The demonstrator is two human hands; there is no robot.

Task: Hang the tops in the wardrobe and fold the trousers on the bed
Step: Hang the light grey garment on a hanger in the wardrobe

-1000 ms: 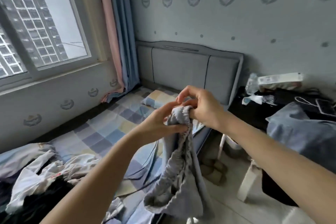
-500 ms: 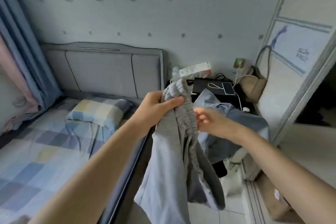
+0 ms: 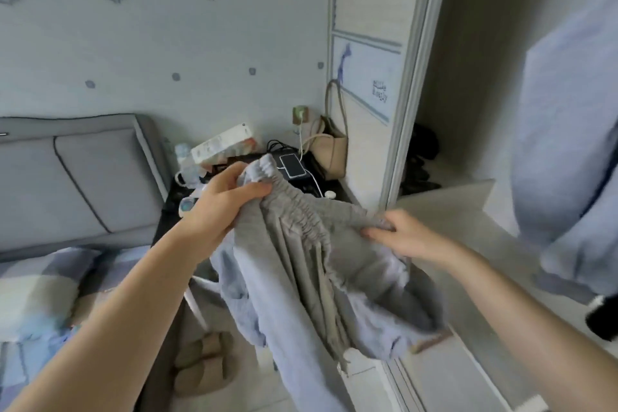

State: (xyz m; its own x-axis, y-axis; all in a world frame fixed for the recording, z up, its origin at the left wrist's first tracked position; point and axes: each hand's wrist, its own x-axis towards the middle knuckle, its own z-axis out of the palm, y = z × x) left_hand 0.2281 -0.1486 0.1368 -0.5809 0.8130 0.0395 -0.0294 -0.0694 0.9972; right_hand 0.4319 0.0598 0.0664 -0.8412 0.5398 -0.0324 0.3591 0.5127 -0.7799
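Beside the open wardrobe (image 3: 418,84), the left hand (image 3: 223,201) and right hand (image 3: 399,236) each grip the grey trousers' (image 3: 301,278) waistband, stretched sideways between them; legs hang straight down.

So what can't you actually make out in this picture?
Head view only:
- Grey trousers: the legs run off the bottom edge, so their full length is unseen.
- Right hand: fingertips tucked into the waistband fabric; motion blur too.
- Wardrobe: the inside is dim; the dark items on its shelf are unreadable.
- Phone: screen too small to read.
- Bed: cut off by the left edge, blurred.
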